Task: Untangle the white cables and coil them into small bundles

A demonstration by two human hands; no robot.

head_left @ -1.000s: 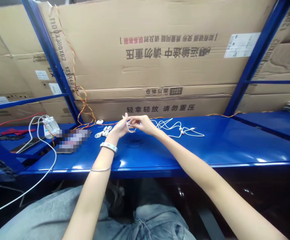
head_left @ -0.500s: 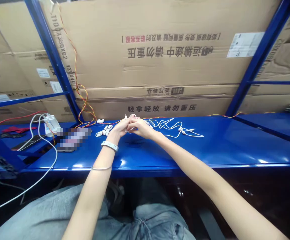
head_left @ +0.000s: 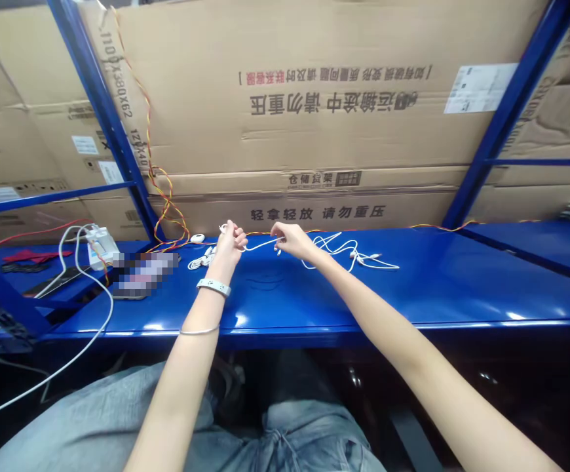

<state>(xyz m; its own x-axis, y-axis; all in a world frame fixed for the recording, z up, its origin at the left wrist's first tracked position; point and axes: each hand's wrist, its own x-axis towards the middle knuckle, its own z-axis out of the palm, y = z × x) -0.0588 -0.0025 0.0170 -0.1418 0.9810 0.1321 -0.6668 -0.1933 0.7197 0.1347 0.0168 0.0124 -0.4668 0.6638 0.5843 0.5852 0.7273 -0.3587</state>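
Above the blue shelf, my left hand (head_left: pixel 230 242) is closed around a thin white cable (head_left: pixel 264 246), a small end of which pokes out over the fingers. To its right, my right hand (head_left: pixel 292 242) pinches the same cable, and a short length runs nearly straight between the two hands. More loose white cable (head_left: pixel 333 244) lies in loops on the shelf beyond my right hand, with small plug-like or earbud-like ends too small to make out. A tied bundle of white cable (head_left: pixel 200 260) rests just left of my left wrist, partly hidden by it.
On the blue shelf (head_left: pixel 413 295), a phone with a blurred screen (head_left: pixel 146 275) lies at left, near a white charger block (head_left: pixel 102 248) with cables. A small white case (head_left: pixel 197 238) sits behind. Red-yellow twisted wire (head_left: pixel 170 196) runs along the cardboard (head_left: pixel 339 144) at the back.
My hands were together at the cable; now they are apart, left hand slightly left and right hand to the right, with cable stretched between them.
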